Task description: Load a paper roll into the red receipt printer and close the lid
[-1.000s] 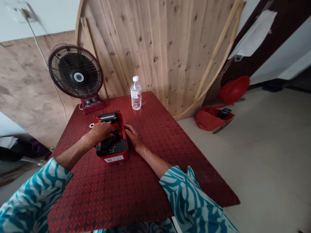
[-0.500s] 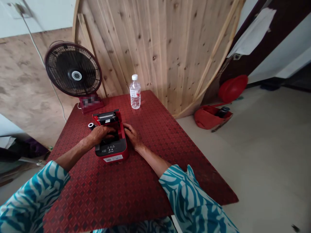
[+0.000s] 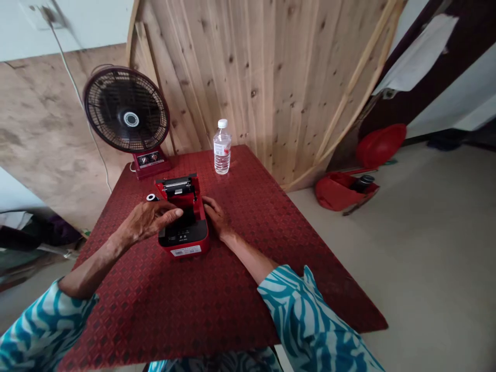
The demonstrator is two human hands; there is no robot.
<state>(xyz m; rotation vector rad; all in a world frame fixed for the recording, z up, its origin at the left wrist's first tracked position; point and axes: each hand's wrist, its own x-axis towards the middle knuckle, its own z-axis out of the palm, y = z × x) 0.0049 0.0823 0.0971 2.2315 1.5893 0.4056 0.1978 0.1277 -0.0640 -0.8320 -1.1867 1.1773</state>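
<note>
A small red and black label printer sits on the table with its lid raised at the far side. My left hand is above the printer's left edge, fingers and thumb stretched out, nothing seen in it. Its thumb tip lies over the dark inside of the printer, and the hand hides part of that. Against the printer's right wall rests my right hand, fingers extended along the side without closing round it. A small black roll with a white end stands just beyond my left hand, its lower part hidden.
The patterned red table bears a dark red fan at back left and a clear water bottle behind the printer. A large round wooden panel leans behind. On the floor to the right lies a red bag.
My left hand has come up out of the printer's inside and back toward the left, its fingers now spread. My right hand stays at the printer's right side. The view has shifted slightly.
</note>
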